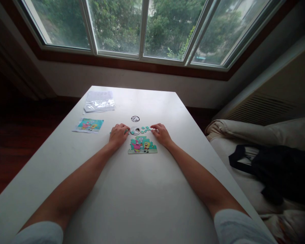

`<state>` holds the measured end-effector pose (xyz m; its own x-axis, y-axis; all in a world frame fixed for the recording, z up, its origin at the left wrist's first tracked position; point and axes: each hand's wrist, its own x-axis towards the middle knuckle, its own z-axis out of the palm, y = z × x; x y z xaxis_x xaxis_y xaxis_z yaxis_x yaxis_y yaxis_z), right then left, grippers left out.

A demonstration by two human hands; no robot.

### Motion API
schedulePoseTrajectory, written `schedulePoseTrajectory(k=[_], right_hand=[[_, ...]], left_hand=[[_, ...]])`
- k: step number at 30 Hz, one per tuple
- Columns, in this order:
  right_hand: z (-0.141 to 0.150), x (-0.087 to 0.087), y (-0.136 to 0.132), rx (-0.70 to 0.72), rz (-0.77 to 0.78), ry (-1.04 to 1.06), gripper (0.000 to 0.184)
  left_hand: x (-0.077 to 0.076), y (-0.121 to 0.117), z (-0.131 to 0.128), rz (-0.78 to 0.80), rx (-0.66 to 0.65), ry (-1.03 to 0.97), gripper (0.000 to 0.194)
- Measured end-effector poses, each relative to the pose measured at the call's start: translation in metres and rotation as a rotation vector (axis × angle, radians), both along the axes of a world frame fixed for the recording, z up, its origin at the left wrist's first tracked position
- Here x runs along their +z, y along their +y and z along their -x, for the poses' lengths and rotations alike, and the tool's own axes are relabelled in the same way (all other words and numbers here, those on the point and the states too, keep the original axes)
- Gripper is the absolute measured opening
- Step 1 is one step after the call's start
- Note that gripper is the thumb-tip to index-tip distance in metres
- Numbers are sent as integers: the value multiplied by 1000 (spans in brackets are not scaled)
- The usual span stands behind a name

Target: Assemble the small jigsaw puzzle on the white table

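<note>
A partly assembled jigsaw puzzle [142, 146] with pink and yellow cartoon figures on a teal background lies on the white table, its upper edge uneven. My left hand [118, 135] rests to its upper left, fingers curled and closed around what looks like a small teal puzzle piece at the fingertips. Loose teal puzzle pieces [145, 129] are scattered just above the puzzle. At their right side is my right hand [162, 134], thumb and index finger slightly apart beside the outermost pieces. Nothing shows clearly in its grasp.
Left of my hands lies a picture card [89, 125] with the same cartoon scene. Behind it is a clear plastic bag [100, 101]. Two round openings, one a cable hole [135, 119], are in the white table [142, 196]. A couch with dark cloth [282, 169] stands right.
</note>
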<state>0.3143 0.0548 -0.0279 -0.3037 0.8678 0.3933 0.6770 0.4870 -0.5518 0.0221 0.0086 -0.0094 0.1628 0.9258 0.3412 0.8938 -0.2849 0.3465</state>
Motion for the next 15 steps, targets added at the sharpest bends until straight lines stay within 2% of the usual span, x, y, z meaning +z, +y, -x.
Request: schedulePoseTrajectory(k=[3,6,12,15], right_hand=[[1,-2,0,28,-32,-126,30],[1,-2,-1,27,-29,-188,27],[-1,-2,-2,25,-24,-160,18],[-2,-2,-3,33,-24,-146,15]], left_hand=[[-1,3,4,2,12,-21,23],[-1,3,4,-13,16,-36,25],[1,-5,-7,-18,-158,-38,26],[1,-7,-9,-11,-176,-33,21]])
